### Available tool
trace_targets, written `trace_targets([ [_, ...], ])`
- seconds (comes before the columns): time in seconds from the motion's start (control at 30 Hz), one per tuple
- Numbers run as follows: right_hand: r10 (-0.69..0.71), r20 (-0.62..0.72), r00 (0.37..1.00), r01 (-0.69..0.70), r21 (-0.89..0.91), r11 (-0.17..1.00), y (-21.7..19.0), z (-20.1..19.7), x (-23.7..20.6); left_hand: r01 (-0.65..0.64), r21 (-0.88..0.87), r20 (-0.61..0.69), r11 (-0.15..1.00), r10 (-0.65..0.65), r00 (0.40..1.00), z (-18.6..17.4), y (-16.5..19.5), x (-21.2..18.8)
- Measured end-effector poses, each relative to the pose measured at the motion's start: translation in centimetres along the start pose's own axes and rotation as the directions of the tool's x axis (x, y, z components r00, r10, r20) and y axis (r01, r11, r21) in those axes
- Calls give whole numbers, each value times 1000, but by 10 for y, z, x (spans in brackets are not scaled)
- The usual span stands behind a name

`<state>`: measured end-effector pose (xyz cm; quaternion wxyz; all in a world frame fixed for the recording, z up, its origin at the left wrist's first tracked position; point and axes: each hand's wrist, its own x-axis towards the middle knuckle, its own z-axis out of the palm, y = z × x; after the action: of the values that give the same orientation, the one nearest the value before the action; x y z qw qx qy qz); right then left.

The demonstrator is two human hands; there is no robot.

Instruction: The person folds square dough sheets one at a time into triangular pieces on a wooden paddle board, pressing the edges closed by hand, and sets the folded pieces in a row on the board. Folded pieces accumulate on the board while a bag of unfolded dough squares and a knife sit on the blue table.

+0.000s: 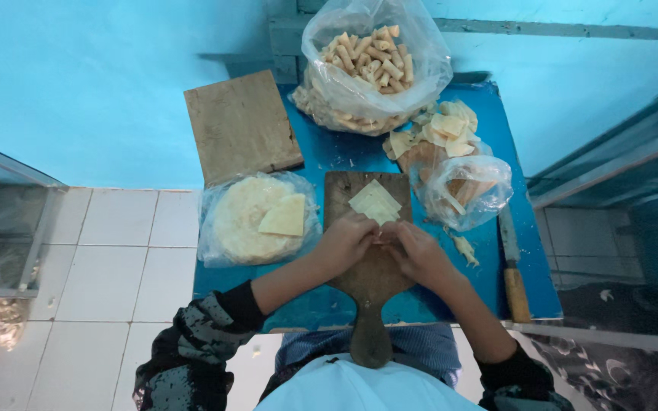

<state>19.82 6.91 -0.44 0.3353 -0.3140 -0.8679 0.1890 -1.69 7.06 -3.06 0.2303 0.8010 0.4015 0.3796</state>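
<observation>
Both hands, the left hand (pixel 346 240) and the right hand (pixel 414 251), meet fingertip to fingertip, pinching a small pale dough piece (pixel 381 237) over the paddle-shaped wooden board (pixel 371 278) on the blue table (pixel 321 293), just below stacked dough squares (pixel 375 202).

The desk (pixel 329 152) is bright blue, and the wall (pixel 100 84) behind it a paler turquoise. The floor tiles (pixel 116 243) are white with grey joints. The cutting board (pixel 371 274) and the second board (pixel 241 125) are worn brown wood. The dough sheets (pixel 375 202) are pale yellow, the rolled pieces (pixel 367 57) tan in a clear bag. The sleeve (pixel 192 342) is dark with light speckles. The knife handle (pixel 517 293) is orange-brown.
</observation>
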Motion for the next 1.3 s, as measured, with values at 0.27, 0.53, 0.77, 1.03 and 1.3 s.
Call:
trace_targets([
  [0.27,66,14,998,-67,97,993,5,-1,9,-114,92,12,989,114,993,-9,7,-2],
  [0.53,110,56,992,-116,106,988,2,-5,16,-65,101,39,993,61,997,-10,5,0],
  [0.77,34,7,999,-34,-56,998,-4,-5,21,25,136,8,990,-26,1000,-9,0,4],
  [1.03,-95,-67,993,90,-67,994,-3,-4,19,44,257,-43,965,-34,999,-8,3,4],
  [1.3,-47,-40,998,40,-178,983,-1,0,18,-3,299,-12,954,7,1000,-14,8,1],
])
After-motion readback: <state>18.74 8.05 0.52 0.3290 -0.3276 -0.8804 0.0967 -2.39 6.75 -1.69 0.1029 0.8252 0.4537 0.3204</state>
